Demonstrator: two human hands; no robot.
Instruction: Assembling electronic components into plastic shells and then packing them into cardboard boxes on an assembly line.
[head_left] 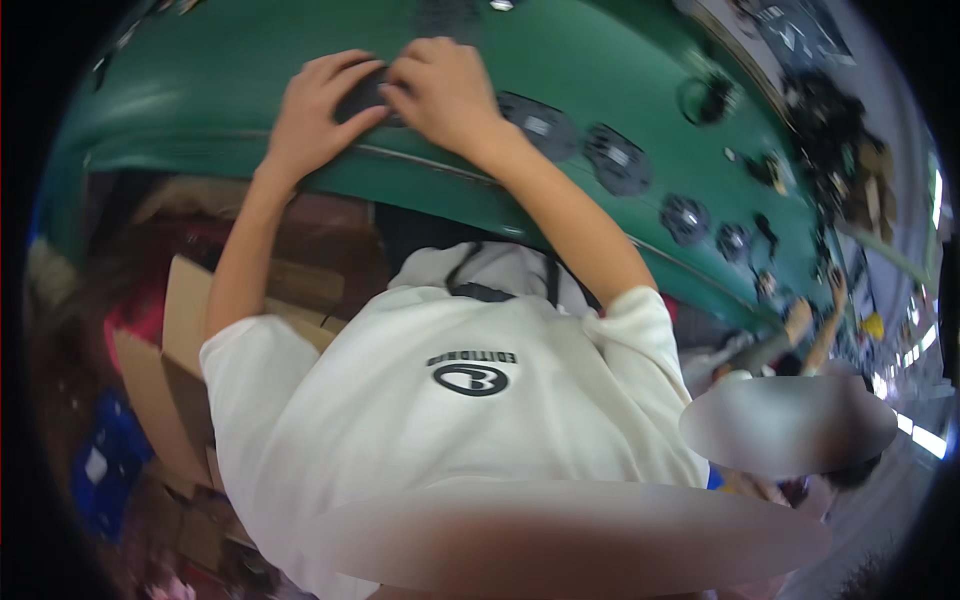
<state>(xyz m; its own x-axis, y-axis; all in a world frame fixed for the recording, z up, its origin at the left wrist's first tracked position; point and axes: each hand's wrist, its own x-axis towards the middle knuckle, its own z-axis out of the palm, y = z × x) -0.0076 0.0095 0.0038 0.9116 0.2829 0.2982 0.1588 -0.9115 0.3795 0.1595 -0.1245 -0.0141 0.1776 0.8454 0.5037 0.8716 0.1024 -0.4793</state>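
My left hand curves its thumb and fingers around the near side of a dark rounded part at the edge of the green work surface. On the part's right, my right hand lies with bent fingers against it. Both hands cover much of the part, so its exact kind is hidden. Close to my right wrist is a dark grey rounded plastic part with a lighter patch in the middle. A similar dark part lies just beyond it to the right.
Smaller dark round parts continue in a row to the right. A black coil and dark cables lie farther off. An open cardboard box stands below at left, near a blue bag-like item. Another person's arm reaches in at right.
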